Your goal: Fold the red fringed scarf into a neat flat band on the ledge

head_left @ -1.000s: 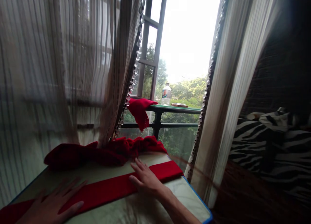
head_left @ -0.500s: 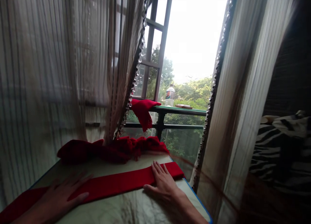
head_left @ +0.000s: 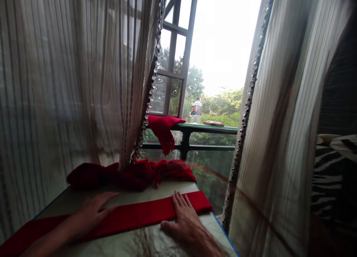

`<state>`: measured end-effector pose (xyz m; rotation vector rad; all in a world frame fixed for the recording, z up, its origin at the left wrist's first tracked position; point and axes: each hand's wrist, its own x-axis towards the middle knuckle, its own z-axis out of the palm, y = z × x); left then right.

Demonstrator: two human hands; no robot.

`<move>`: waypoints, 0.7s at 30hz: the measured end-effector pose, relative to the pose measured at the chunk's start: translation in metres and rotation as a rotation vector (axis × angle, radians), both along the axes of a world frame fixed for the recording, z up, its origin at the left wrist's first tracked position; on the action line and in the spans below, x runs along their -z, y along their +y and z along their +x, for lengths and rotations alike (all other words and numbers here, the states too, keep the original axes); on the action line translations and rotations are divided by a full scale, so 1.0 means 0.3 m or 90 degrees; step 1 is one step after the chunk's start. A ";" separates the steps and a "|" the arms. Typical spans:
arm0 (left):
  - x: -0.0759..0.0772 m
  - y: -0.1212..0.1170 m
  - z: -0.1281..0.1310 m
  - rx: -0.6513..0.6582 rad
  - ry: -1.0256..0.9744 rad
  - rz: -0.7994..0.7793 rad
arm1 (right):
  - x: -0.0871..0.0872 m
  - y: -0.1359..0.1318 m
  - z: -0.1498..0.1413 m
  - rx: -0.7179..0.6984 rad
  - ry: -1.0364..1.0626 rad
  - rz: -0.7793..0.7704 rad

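A long red scarf (head_left: 145,214), folded into a flat band, stretches across the pale tabletop (head_left: 173,186) from the lower left to the right edge. My right hand (head_left: 184,220) lies on it near its right end, palm down with fingers extended. Over the left part of the band is my left hand (head_left: 90,213), fingers stretched toward the right and thumb apart; whether it presses on the cloth I cannot tell. Behind the band, a crumpled heap of red cloth (head_left: 134,175) with fringes lies along the table's far side.
Another fringed red cloth (head_left: 164,132) hangs over the green railing (head_left: 217,129). A plastic bottle (head_left: 196,111) and a small flat object (head_left: 213,123) stand on that rail. Sheer curtains (head_left: 69,82) hang at both sides; zebra-patterned fabric (head_left: 326,179) is at the right.
My left hand has lifted slightly and moved right and away from me along the scarf. My right hand stays in nearly the same place on it. The view has shifted a little.
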<state>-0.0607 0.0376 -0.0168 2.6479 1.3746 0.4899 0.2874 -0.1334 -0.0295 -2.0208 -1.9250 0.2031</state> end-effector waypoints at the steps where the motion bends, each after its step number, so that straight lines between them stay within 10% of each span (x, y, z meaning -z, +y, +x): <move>1: -0.018 -0.010 0.066 0.060 -0.012 -0.040 | 0.000 -0.006 -0.001 0.003 0.008 0.009; 8: -0.091 0.012 0.386 0.150 0.060 -0.237 | 0.038 0.017 0.018 -0.019 0.044 0.032; 21: -0.144 0.133 0.295 0.179 0.137 -0.582 | 0.057 0.061 0.063 -0.072 0.078 -0.003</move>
